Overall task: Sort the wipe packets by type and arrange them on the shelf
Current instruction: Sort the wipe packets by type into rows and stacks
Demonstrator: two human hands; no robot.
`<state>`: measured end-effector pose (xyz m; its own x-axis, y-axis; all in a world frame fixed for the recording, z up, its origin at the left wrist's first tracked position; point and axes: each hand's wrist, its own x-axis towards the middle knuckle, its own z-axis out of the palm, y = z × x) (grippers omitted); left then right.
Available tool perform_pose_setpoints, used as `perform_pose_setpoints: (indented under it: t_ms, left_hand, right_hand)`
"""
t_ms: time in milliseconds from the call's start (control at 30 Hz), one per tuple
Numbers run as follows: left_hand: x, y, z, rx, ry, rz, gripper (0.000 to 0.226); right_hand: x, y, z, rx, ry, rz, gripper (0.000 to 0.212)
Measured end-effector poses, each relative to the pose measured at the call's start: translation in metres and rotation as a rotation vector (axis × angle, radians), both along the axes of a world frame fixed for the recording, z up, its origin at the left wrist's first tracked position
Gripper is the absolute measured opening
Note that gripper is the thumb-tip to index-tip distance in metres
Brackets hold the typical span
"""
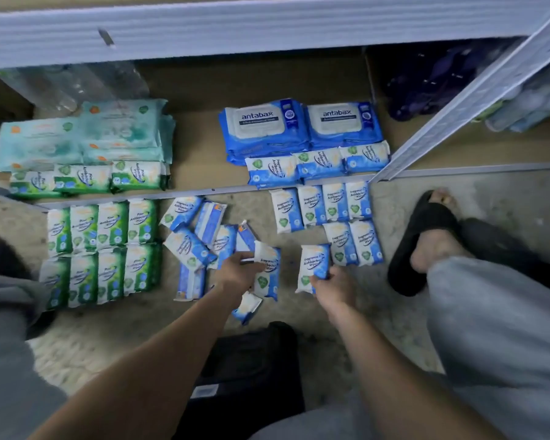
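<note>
- Now, at the far left of the shelf [197, 147], pale green packs [45, 141] are lying stacked, and a row of green Pine packets [83, 179] is sitting along the shelf's near edge.
- Two neat rows of green floor packets [102, 249] are lying side by side on the floor [124, 328], just near of that edge.
- A loose pile of blue packets [197, 236] is lying jumbled in the middle of the floor.
- The left hand [235, 273] is gripping one blue Fragrance Free packet [269, 277] by its far end, at the pile's right edge.
- The right hand [334, 287] is clasping a second blue packet [315, 265] by its near end, just left of the sorted blue rows [324, 211] on the floor.
- Antabax packs [299, 128] are sitting stacked on the shelf, with small blue shelf packets [318, 166] lining up in front of them.
- A sandalled foot [426, 242] is resting at the right.
</note>
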<state>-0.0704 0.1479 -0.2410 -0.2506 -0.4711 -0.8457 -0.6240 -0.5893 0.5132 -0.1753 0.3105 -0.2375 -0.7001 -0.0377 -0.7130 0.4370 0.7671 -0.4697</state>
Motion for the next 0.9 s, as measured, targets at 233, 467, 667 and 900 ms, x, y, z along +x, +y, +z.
perform_pose_setpoints:
  t_ms: [233, 467, 667, 900]
  left_hand:
    - [-0.044, 0.019, -0.042, -0.002, -0.063, -0.066, 0.028]
    - [-0.063, 0.024, -0.059, -0.139, -0.240, -0.156, 0.033]
    - [-0.063, 0.027, -0.067, -0.344, -0.325, -0.409, 0.026]
    - [-0.080, 0.027, -0.074, -0.394, -0.236, -0.385, 0.021]
  right_hand:
    - [-0.025, 0.011, -0.028, 0.138, 0.098, 0.270, 0.027]
    - [-0.037, 0.013, -0.036, 0.344, 0.342, 0.758, 0.046]
    - [-0.038, 0.018, -0.050, 0.440, 0.491, 1.030, 0.052]
    - [-0.058, 0.001, -0.063, 0.400, 0.525, 0.969, 0.046]
